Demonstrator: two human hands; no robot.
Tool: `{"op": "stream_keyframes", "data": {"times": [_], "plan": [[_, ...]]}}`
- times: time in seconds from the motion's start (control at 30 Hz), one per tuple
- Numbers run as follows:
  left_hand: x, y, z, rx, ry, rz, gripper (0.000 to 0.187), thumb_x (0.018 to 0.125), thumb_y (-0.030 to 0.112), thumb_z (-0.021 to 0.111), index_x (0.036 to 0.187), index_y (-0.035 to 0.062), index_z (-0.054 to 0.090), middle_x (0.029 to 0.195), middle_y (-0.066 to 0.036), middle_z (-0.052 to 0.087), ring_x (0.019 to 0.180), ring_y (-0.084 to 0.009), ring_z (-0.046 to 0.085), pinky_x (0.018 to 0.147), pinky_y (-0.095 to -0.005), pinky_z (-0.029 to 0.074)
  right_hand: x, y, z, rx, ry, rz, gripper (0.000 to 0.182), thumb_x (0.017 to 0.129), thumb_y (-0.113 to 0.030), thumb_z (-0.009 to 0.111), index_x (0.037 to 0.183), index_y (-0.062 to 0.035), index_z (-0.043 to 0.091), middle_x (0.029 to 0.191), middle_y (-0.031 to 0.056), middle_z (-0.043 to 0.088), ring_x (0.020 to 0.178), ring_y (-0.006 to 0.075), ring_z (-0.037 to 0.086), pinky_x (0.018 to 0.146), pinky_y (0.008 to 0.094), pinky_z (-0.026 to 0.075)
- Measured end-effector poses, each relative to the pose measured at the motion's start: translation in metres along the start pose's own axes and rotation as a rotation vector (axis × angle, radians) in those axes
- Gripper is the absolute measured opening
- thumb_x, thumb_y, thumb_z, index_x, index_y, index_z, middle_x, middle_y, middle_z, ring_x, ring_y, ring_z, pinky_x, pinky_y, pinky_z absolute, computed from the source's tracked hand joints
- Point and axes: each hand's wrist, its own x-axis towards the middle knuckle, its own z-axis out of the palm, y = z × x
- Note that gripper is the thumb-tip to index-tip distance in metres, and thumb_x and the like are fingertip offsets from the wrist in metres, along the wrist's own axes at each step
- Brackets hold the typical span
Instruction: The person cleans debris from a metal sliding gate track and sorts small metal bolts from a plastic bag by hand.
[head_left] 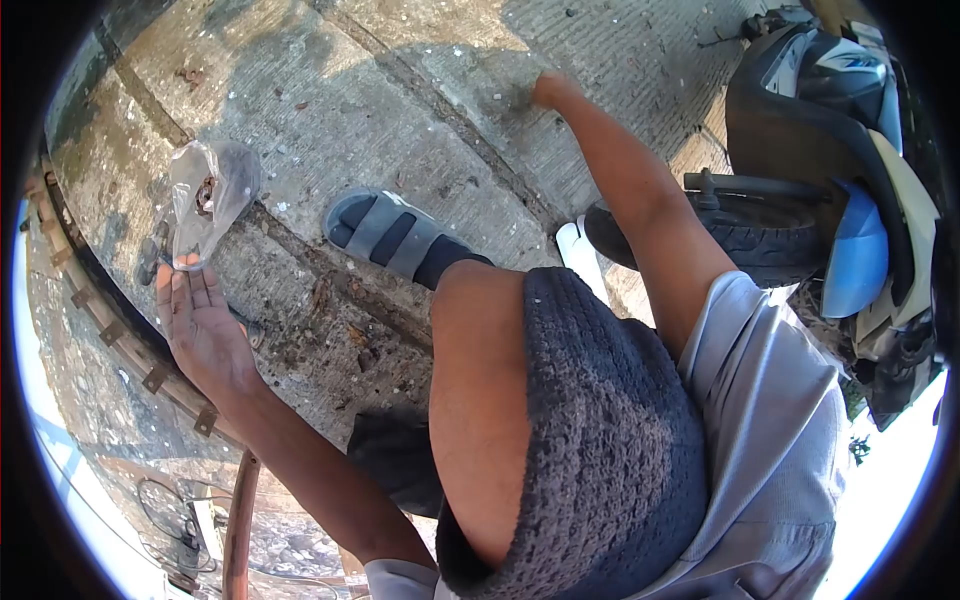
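Observation:
At the left, my left hand (pixel 205 325) reaches out with its fingers fairly straight, and the lower corner of a clear plastic bag (pixel 222 185) is caught at its fingertips. Inside the bag lies something small and dark reddish-brown, too small to name. Higher up, over the concrete, my right hand (pixel 553 92) is smeared by motion and its fingers cannot be made out. Whether it holds anything is not visible.
Rough concrete (pixel 440 95) with grooves and leaf litter spreads below. My sandalled foot (pixel 385 235) stands mid-view. A parked motorbike (pixel 800 190) fills the right side. A curved metal rim with brackets (pixel 110 330) runs down the left, near a brown pole (pixel 238 520).

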Motion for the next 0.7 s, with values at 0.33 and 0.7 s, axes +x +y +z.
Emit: {"op": "stream_keyframes", "data": {"times": [0.33, 0.7], "plan": [[-0.013, -0.003, 0.035, 0.08, 0.15, 0.083, 0.035, 0.093, 0.011, 0.063, 0.125, -0.0006, 0.052, 0.112, -0.009, 0.06, 0.104, -0.0191, 0.058, 0.092, -0.0329, 0.048, -0.011, -0.058, -0.021, 0.456, 0.033, -0.089, 0.025, 0.078, -0.011, 0.066, 0.1, 0.0007, 0.071, 0.089, 0.0157, 0.071, 0.078, 0.0225, 0.069, 0.071, 0.0351, 0.055], [0.007, -0.005, 0.051, 0.238, 0.26, 0.091, 0.048, 0.088, 0.013, 0.071, 0.129, 0.0014, 0.049, 0.114, -0.008, 0.059, 0.095, -0.015, 0.059, 0.083, -0.0298, 0.048, -0.194, -0.375, -0.197, 0.512, -0.175, -1.439, 0.014, 0.078, -0.004, 0.063, 0.09, 0.0009, 0.07, 0.084, 0.0181, 0.068, 0.081, 0.0337, 0.066, 0.073, 0.0414, 0.052]]}}
